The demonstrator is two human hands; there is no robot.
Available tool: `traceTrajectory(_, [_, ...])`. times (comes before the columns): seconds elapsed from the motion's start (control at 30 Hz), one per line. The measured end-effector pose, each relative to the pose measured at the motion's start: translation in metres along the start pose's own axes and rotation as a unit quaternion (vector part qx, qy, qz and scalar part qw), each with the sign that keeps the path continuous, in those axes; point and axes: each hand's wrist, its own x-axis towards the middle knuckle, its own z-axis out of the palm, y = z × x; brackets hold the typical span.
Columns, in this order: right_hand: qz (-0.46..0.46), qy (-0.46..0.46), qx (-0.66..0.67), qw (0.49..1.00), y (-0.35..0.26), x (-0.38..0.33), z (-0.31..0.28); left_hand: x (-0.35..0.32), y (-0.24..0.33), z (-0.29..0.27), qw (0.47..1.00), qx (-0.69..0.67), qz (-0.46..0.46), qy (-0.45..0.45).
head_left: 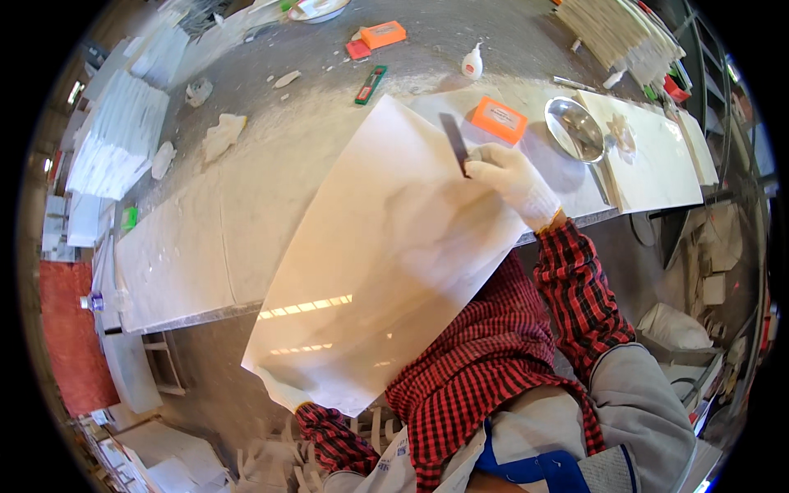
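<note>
A large glossy white slab (370,246) lies tilted across the table's front edge, its near end jutting out over my lap. At its near left corner, my left hand (283,393) in a white glove grips the edge; the fingers are mostly hidden beneath. My right hand (508,179), also gloved, is closed around a dark, flat scraper blade (454,140) over the slab's far right edge. Just beyond that hand lies an orange box (499,120), with a shiny metal bowl (574,130) farther right.
On the dusty table (271,148) are a white squeeze bottle (472,62), a green-edged case (371,85), another orange box (383,34) and a crumpled rag (223,135). Stacked slabs stand left (119,135) and far right (620,37). A pale board (645,156) lies beside the bowl.
</note>
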Motion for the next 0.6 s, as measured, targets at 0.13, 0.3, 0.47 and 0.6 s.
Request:
traceTrajectory(0.13, [0.069, 0.08, 0.032, 0.994, 0.005, -0.041, -0.006, -0.018, 0.016, 0.011, 0.999, -0.022, 0.024, 0.002])
traceTrajectory(0.3, [0.086, 0.194, 0.154, 0.965, 0.036, -0.11, -0.026, -0.031, 0.057, 0.037, 0.988, 0.051, 0.121, -0.084])
traceTrajectory(0.47, [0.126, 0.266, 0.208, 0.933, 0.079, -0.16, -0.043, -0.013, 0.076, 0.067, 0.973, 0.098, 0.164, -0.132])
traceTrajectory(0.6, [0.127, 0.283, 0.224, 0.924, 0.098, -0.183, -0.053, -0.028, 0.094, 0.093, 0.962, 0.124, 0.186, -0.156])
